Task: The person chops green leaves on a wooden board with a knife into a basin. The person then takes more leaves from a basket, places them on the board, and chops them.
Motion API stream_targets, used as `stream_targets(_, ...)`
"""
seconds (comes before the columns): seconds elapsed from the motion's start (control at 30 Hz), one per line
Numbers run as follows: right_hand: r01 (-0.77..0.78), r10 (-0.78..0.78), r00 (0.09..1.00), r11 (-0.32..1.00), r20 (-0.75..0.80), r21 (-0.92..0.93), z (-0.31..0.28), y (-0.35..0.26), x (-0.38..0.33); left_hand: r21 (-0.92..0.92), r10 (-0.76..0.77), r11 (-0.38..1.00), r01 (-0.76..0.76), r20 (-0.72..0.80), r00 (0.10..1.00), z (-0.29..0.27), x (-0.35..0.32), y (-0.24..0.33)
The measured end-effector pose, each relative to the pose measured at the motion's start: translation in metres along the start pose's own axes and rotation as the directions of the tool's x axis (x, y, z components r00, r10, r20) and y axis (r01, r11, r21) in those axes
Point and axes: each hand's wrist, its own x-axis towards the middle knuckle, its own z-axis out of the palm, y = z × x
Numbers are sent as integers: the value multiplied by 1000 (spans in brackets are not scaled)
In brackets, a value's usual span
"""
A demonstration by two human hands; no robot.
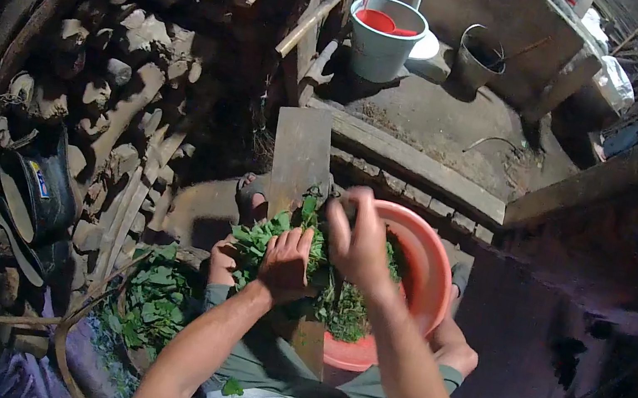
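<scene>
Mid-chop, it seems: the left hand presses flat-fingered on a bunch of leafy greens lying on the wooden plank, the right hand is fisted, contents hidden, over the orange basin; next needs a steady downward stroke

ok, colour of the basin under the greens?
Orange-red plastic basin, seen best in the head view; chopped greens lie inside it.
</scene>
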Motion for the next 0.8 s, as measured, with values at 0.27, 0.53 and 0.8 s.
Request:
stream_targets(0.27,-596,551,791,791,265,137,-18,-20,89,63,109,991,-120,158,981,-3,16,12)
stream_targets(0.53,-234,236,970,972,-62,37,1,-30,-111,25,80,996,-82,75,994,25,27,-8)
stream_targets(0.8,-599,526,786,778,324,191,-25,-9,75,37,62,997,-73,241,969,-16,-3,15)
